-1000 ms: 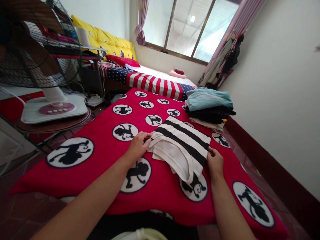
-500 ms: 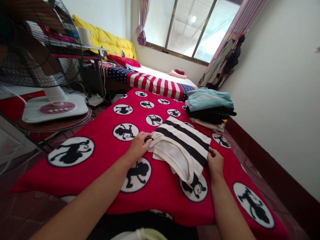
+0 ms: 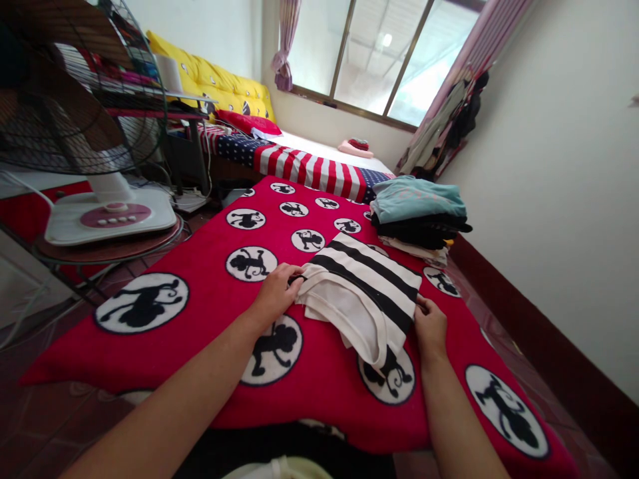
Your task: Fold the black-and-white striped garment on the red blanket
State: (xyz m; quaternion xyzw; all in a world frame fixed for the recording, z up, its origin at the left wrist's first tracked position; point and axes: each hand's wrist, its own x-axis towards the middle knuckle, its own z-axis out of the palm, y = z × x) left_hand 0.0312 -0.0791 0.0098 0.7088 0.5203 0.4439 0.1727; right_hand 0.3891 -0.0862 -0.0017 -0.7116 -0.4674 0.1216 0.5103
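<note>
Gripping striped shirt (image 3: pixel 367 286): left hand (image 3: pixel 275 293), right hand (image 3: pixel 430 326); no legible writing.

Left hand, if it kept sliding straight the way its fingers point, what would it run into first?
The left hand points right, already touching the edge of the folded striped shirt, so it would push straight into that, probably.

No words, labels, brand names or numbers can be read anywhere. The red blanket (image 3: pixel 319 372) bears only white circles with black monkey figures, no lettering. The buttons on the fan base (image 3: pixel 112 216) are too small to show any marking. The folded striped shirt (image 3: pixel 364 293) carries plain black and white bands, nothing written.
</note>
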